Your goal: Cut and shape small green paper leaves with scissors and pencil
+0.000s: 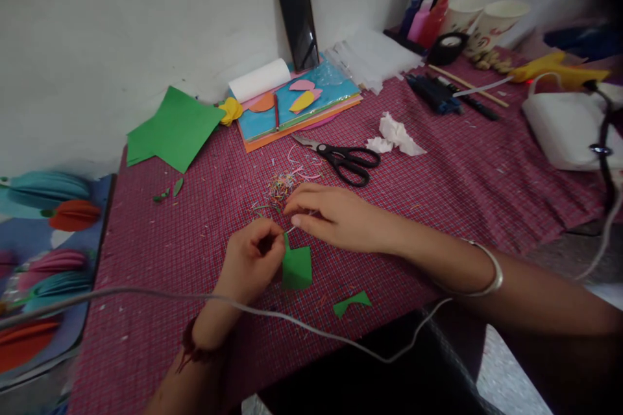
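Note:
My left hand [254,253] is closed in a pinch above the table, thumb against forefinger. What it pinches is too small to make out; a bit of green shows at its fingertips. Facing it, my right hand [331,214] has its thumb and fingers bent together. A thin white strip [291,229] runs from the right thumb towards the left fingertips. Just below the hands lies a cut piece of green paper [298,269]. Behind the fingers is a heap of tiny coloured paper shreds [281,187]. Black-handled scissors [341,157] lie beyond my right hand, blades pointing left.
Green paper sheets [178,130], coloured sheets [253,126] and a leaning phone [298,23] stand at the back. Crumpled tissue [396,135], a yellow glue gun [549,71] and paper cups [499,23] are rightward. A white cable [311,329] crosses the front; a green scrap [351,302] lies nearby.

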The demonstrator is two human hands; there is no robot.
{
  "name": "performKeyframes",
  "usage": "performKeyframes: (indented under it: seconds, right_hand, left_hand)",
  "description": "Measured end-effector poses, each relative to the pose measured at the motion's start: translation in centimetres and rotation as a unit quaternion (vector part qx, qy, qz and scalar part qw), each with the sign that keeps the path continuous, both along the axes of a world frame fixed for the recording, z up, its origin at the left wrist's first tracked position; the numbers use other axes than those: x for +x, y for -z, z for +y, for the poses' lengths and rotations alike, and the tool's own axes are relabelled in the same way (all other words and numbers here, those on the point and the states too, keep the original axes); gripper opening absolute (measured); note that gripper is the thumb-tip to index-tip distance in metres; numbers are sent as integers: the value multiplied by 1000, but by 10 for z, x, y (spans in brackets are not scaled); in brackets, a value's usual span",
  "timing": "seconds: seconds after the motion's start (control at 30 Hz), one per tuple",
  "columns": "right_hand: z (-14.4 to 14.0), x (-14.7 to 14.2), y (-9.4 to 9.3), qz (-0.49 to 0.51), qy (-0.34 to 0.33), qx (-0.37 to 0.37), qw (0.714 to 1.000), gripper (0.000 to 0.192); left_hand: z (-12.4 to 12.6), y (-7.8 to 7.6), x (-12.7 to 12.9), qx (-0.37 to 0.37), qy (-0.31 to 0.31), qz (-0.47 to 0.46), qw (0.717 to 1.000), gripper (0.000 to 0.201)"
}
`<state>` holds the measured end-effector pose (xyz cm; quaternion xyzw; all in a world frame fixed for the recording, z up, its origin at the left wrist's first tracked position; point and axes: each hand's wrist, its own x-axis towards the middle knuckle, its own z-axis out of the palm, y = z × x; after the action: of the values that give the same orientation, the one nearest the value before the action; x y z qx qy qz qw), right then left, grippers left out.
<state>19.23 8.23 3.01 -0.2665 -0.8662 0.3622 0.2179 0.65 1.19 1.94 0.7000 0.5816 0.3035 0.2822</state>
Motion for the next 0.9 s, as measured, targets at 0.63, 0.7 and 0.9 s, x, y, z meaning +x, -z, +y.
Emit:
performKeyframes:
  seconds: [0.63, 0.7, 0.9]
  right_hand:
    - [-7, -18, 12, 113, 4, -278, 954, 12]
    - [-8, -19, 17, 127, 5, -252, 959, 8]
    - [-15, -26, 24, 148, 25, -274, 950, 6]
  left_hand:
    - [-4, -1, -1, -22, -62, -107, 992, 13]
    - [-4, 2, -2, -94, -76, -212, 970, 14]
    - [-3, 5, -3, -158, -62, -253, 952, 17]
